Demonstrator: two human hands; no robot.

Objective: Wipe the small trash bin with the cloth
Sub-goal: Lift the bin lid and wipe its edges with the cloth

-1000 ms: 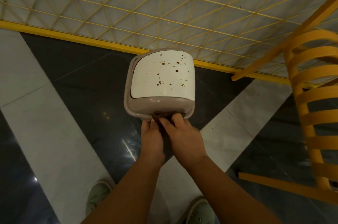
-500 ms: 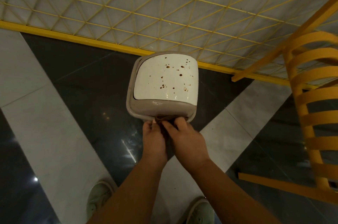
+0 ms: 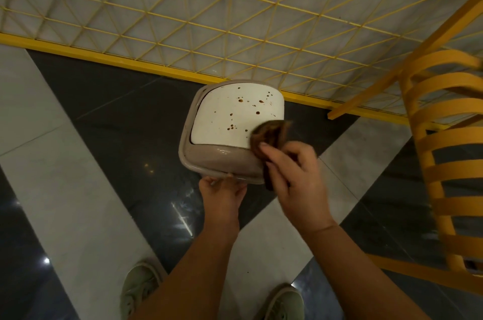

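Brown spots are showing across the white lid (image 3: 230,121) of the small trash bin (image 3: 222,162), which we are holding up in the air above the floor (image 3: 78,189), in front of the yellow wire grid (image 3: 209,18). We are supporting the bin from below with the left hand (image 3: 222,189); its fingers are closing on the bin's lower rim, with the fingertips touching the taupe body. We are gripping the cloth (image 3: 269,134), a dark brown piece, with the right hand (image 3: 292,178); the fingers (image 3: 271,152) are pinching together on it. The cloth is lying against the right side of the bin, overlapping the lower right corner of the lid and the taupe band beneath it, and it is appearing blurred. Most of the spots are sitting on the upper right and centre of the lid, clear of the cloth. The floor below is showing dark glossy tiles and pale stripes. A yellow slatted chair (image 3: 444,162) is standing to the right, well apart from the bin. Two pale green shoes (image 3: 138,291) are showing at the bottom edge, beneath our forearms.
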